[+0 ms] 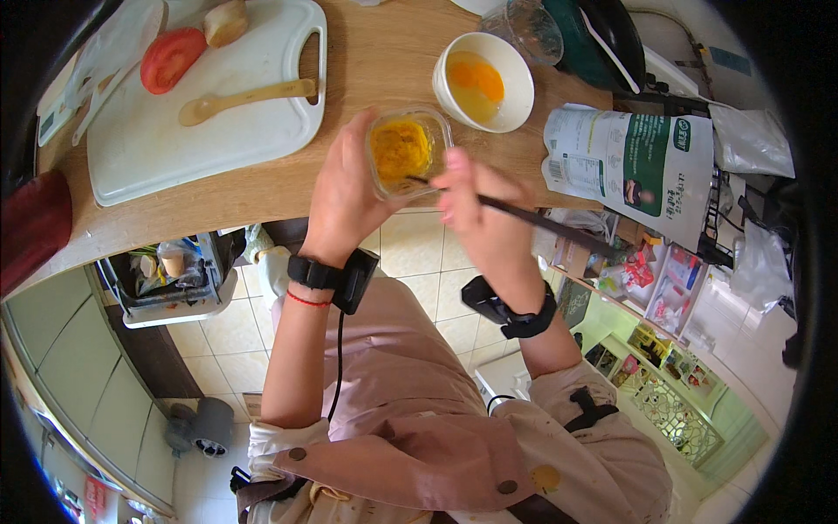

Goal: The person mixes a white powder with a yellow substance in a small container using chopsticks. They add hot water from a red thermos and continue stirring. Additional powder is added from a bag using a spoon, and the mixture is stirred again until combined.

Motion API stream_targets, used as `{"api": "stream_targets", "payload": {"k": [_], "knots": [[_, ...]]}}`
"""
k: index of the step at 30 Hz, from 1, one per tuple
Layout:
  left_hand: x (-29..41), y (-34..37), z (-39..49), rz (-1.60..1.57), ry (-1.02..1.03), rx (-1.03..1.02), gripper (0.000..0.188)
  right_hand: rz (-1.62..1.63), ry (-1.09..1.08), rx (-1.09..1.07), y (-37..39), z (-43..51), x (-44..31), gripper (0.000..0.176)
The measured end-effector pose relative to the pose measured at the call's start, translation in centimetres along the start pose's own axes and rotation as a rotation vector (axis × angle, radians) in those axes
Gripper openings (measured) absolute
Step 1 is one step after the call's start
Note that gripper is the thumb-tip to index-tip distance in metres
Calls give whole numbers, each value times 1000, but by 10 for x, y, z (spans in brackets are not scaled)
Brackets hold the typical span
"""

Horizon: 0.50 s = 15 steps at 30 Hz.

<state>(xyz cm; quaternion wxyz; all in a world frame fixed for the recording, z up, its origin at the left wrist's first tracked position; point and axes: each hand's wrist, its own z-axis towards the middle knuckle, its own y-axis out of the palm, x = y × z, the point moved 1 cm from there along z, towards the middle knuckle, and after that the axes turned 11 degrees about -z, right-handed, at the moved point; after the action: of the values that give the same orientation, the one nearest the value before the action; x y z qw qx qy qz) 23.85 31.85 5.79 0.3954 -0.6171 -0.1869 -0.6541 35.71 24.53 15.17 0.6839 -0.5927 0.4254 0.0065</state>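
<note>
My left hand (350,183) grips a clear plastic container (440,124) from its left side, near the front edge of the wooden counter. Inside is a thick yellow-orange mixture (400,147). Dark chopsticks (550,224) are pinched in my right hand (488,203), which is blurred; their tips reach into the container, and I cannot tell whether it is one stick or two. Just beyond the container stands a white bowl (520,85) with raw egg yolks and whites (481,82) in it.
A white cutting board (255,141) on the left bears a tomato piece (172,60), a pale brown lump (226,23) and a small spoon (245,101). A printed pouch (589,154) lies to the right. Below the counter is an open waste bin (180,318).
</note>
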Motion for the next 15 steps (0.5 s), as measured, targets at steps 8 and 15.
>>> {"api": "stream_targets", "payload": {"k": [8, 15], "knots": [[0, -1, 0, 15, -4, 3, 97, -47, -64, 90, 1, 7, 3, 28], [-2, 0, 2, -46, -39, -20, 97, 114, -67, 118, 3, 9, 1, 30]]}}
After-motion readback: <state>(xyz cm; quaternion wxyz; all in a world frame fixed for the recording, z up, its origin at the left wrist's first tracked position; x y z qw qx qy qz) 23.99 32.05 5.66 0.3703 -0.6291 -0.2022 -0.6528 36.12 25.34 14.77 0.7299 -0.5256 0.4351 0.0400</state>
